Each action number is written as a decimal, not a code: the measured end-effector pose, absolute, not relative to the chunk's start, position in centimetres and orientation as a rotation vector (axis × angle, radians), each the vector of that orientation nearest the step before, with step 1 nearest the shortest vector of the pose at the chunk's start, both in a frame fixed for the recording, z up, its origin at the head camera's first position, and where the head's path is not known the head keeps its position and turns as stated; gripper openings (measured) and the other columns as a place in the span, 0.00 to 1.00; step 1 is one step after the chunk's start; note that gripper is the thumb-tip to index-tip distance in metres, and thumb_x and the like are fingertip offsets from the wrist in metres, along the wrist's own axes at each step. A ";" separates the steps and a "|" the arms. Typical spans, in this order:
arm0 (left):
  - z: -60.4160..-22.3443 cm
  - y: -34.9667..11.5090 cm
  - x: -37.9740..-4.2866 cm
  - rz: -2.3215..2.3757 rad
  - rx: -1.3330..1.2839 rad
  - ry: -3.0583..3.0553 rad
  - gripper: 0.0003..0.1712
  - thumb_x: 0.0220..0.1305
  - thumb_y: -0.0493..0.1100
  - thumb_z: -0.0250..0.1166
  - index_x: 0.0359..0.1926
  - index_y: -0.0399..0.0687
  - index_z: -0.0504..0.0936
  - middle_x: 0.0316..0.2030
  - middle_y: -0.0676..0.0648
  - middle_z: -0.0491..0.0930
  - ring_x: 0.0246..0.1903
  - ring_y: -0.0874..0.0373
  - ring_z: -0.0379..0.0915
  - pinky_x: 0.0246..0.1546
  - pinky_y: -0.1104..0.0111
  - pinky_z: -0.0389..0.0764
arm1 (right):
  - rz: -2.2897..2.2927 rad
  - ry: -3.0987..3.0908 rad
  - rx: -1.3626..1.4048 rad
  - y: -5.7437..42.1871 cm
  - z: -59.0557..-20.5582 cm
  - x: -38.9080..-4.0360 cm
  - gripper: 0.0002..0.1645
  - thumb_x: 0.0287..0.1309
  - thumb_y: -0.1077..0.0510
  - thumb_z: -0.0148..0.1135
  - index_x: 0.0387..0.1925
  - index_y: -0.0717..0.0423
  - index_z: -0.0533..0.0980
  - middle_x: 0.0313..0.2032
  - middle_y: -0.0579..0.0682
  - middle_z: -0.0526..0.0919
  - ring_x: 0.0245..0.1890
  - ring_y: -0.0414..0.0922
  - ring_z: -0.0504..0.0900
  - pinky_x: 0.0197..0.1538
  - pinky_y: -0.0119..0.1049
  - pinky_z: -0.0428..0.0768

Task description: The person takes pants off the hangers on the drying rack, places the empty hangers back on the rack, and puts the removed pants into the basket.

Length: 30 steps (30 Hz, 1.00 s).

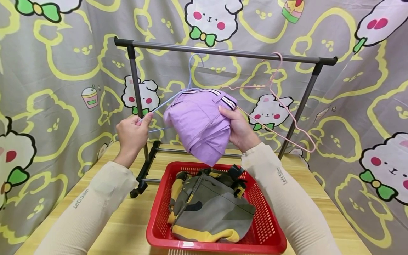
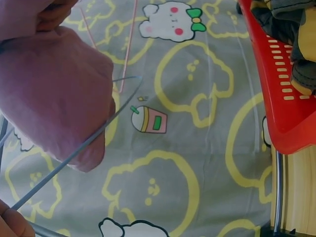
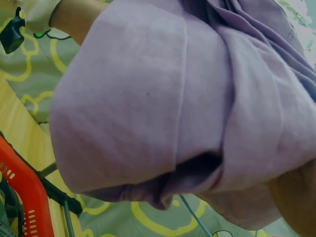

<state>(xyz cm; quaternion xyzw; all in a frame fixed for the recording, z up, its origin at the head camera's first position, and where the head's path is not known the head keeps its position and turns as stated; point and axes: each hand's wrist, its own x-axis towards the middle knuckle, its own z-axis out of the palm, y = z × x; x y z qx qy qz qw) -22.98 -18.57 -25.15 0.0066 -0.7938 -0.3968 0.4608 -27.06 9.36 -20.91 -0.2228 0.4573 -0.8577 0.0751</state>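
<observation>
Lilac pants with a striped waistband and belt loop hang bunched in mid-air above the basket. My right hand grips them at the right end of the waistband, thumb in front. A light blue clothes hanger reaches into the waist, its hook rising just below the rack's rod. My left hand pinches the hanger's left end, thumb along the wire. In the left wrist view, the blue wire crosses in front of the pants. Folds of lilac cloth fill most of the right wrist view and hide part of my right hand.
A pink hanger hangs from the dark metal rack, right of the pants. Below stands a red basket holding folded camouflage clothing in grey, green and yellow. Rack and basket stand on a wooden surface before a patterned curtain.
</observation>
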 end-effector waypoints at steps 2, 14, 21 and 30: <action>-25.2 -18.6 -23.0 -0.976 0.020 -1.954 0.35 0.63 0.54 0.66 0.09 0.46 0.58 0.09 0.52 0.55 0.18 0.51 0.55 0.20 0.64 0.52 | -2.574 1.373 -0.672 9.4 -20.8 -27.0 0.13 0.69 0.67 0.48 0.53 0.59 0.68 0.40 0.52 0.80 0.39 0.43 0.82 0.45 0.33 0.80; -25.2 -18.7 -23.0 -0.990 0.025 -1.945 0.36 0.64 0.56 0.66 0.08 0.47 0.58 0.08 0.55 0.53 0.18 0.52 0.54 0.19 0.65 0.51 | -2.568 1.353 -0.696 9.9 -20.8 -26.8 0.15 0.70 0.65 0.47 0.56 0.58 0.66 0.44 0.53 0.78 0.42 0.44 0.81 0.47 0.34 0.79; -25.3 -18.9 -23.0 -0.993 0.034 -1.949 0.36 0.64 0.56 0.65 0.08 0.47 0.58 0.07 0.55 0.53 0.17 0.52 0.52 0.18 0.66 0.51 | -2.579 1.329 -0.691 10.2 -20.8 -26.8 0.14 0.70 0.65 0.47 0.55 0.59 0.66 0.44 0.54 0.77 0.42 0.44 0.81 0.47 0.35 0.79; -25.1 -19.1 -22.9 -0.979 0.060 -1.950 0.35 0.64 0.57 0.65 0.09 0.47 0.58 0.08 0.50 0.55 0.16 0.53 0.52 0.16 0.66 0.49 | -2.569 1.416 -0.655 10.4 -20.9 -26.8 0.13 0.70 0.64 0.48 0.54 0.58 0.66 0.42 0.52 0.78 0.40 0.43 0.81 0.46 0.34 0.79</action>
